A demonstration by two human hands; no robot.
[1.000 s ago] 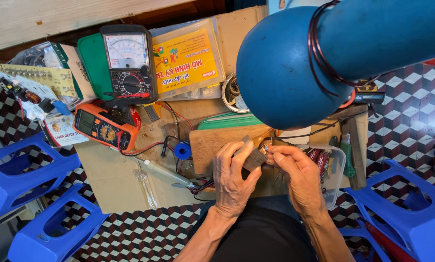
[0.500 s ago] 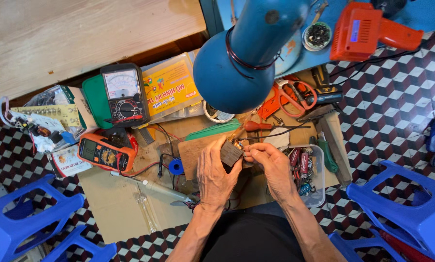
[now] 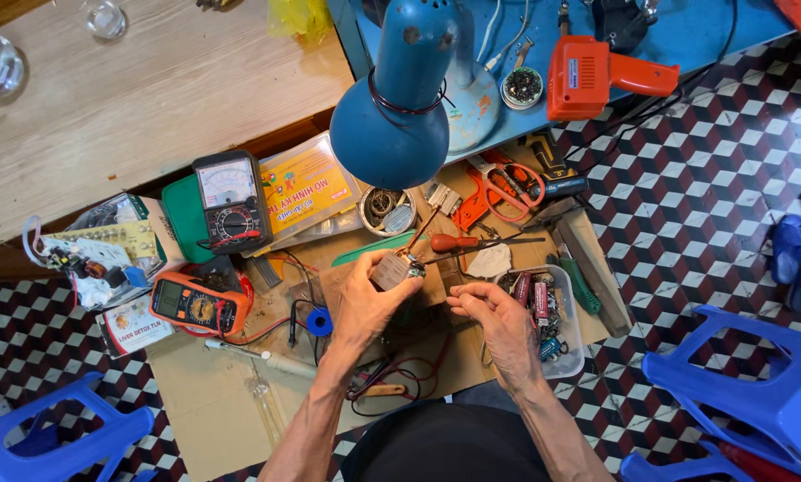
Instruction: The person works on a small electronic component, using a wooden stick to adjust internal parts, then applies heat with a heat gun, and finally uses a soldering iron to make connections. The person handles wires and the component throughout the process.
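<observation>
Grey-brown little component [image 3: 390,270] pinched in our left hand [image 3: 365,303], just below the middle of the frame.

Our right hand [image 3: 498,321] hovers beside it, fingers curled and pinched together; we cannot tell whether they grip anything. Judging by loose wires and parts all about, the work looks midway, nothing closed up yet. Outward we count one red-handled screwdriver [image 3: 458,241], one clear parts tray [image 3: 556,326], two multimeters, an orange [image 3: 195,303] at left and a black analogue [image 3: 231,201] above it, one blue lamp [image 3: 400,116] up top, and one orange soldering gun [image 3: 597,76] upper right.
</observation>
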